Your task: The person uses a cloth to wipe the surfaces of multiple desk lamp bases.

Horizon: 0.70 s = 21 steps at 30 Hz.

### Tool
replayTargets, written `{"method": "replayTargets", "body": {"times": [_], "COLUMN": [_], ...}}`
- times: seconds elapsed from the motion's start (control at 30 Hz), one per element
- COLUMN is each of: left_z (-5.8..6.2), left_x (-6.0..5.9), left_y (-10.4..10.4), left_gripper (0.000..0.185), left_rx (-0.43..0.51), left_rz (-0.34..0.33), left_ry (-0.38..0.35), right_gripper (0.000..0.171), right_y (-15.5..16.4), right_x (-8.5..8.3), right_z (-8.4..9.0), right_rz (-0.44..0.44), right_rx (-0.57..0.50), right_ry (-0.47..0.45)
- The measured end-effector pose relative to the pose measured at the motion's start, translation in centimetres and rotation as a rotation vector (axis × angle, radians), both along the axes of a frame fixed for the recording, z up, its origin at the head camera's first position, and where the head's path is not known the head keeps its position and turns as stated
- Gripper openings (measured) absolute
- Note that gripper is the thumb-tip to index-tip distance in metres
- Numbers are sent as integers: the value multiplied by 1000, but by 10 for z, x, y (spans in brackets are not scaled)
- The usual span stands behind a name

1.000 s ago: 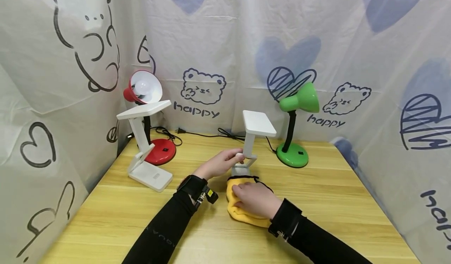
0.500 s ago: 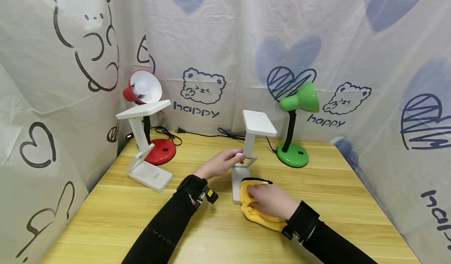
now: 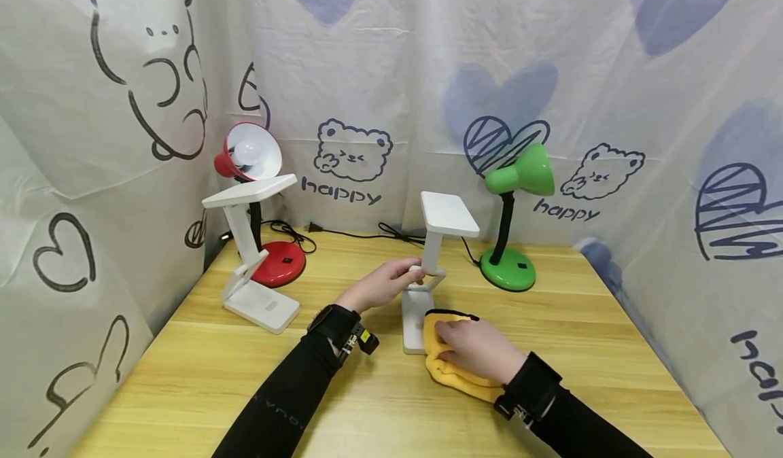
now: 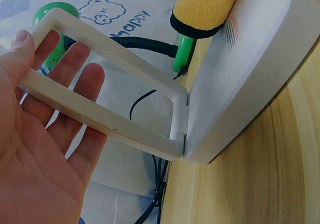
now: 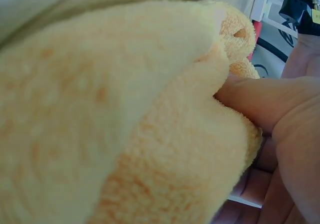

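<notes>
A white desk lamp (image 3: 449,213) stands mid-table, its flat head above a hinged arm and a slab base (image 3: 416,325). My left hand (image 3: 382,284) holds the lamp by its lower arm. Seen from the left wrist, that arm is an open rectangular frame (image 4: 130,63), with the thumb on one side and the fingers behind it. In my right hand (image 3: 480,350) is a bunched yellow cloth (image 3: 455,374) with a black edge, at the right side of the base. The right wrist view shows the thumb pressed into the fluffy cloth (image 5: 175,129); most fingertips are hidden.
At the left stands a second white desk lamp (image 3: 262,304), in front of a red lamp (image 3: 283,262). A green lamp (image 3: 509,270) is at the back right. Black cables (image 3: 361,234) run along the table's back edge, below a printed curtain (image 3: 410,91).
My right hand has slid the yellow cloth rightward from over the lamp's base to its right side, uncovering the base. The left hand keeps its hold on the lamp arm.
</notes>
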State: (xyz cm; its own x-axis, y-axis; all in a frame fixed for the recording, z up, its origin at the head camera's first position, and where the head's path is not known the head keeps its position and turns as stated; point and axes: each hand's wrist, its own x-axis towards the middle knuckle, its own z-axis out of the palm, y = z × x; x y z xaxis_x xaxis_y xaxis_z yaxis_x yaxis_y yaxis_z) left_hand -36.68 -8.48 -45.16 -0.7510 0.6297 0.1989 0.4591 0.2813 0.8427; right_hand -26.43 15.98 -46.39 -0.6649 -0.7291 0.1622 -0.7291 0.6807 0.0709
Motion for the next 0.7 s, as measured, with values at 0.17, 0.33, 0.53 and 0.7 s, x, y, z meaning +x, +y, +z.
{"method": "replayTargets", "body": {"times": [0.17,0.33,0.53,0.7], "left_z": [0,0,0,-1], "left_x": [0,0,-1,-1], "left_y": [-1,-1,-2,-2], "left_gripper": [34,35,36,36], "left_rx": [-10,-10,-19,-17], "left_rz": [7,2,-6,-9], "left_ry": [14,22,48,49], "right_gripper": [30,33,30,29], "right_y": [-14,-34,-58,-66], "right_x": [2,1,-1,1], "right_z": [1,1,3,6], "right_rz": [17,41,48,30], "right_rx": [42,100,87,86], "right_ry": [87,163,102,81]}}
